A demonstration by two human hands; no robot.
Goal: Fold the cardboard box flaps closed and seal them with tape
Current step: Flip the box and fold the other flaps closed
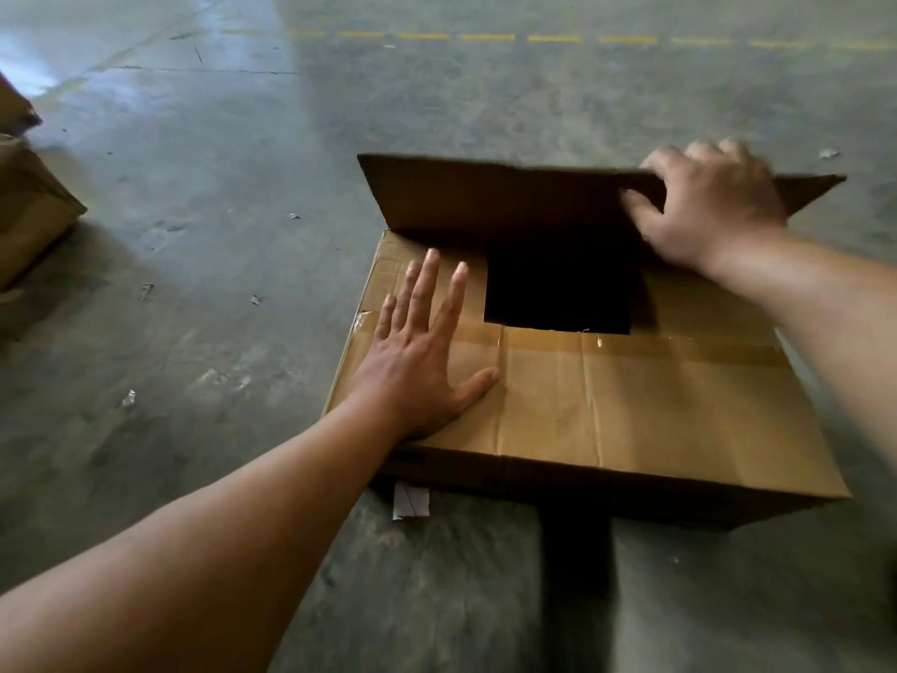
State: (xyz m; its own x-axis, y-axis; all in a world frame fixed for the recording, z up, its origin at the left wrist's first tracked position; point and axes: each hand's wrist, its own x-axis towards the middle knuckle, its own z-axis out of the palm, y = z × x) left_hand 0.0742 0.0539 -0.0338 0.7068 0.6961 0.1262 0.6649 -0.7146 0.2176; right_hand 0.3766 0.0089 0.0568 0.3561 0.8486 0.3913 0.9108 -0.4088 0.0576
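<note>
Nearest us, at 7 o'clock, our left hand [422,352] lies flat with fingers spread, pressing the near flaps of the cardboard box [631,405] on the concrete floor [194,235], while at 1 o'clock our right hand [704,206] pinches the far flap [485,196], thumb in front and fingers behind its edge. We judge the folding roughly half done: that flap stands raised over a dark gap, and sealing is left. No tape roll shows, old tape [704,347] crosses the near flap, the interior is black, and other boxes [29,206] at 9 o'clock are cut off.

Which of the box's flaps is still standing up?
The far flap, gripped by the right hand; the near flap lies flat under the left hand.
</note>
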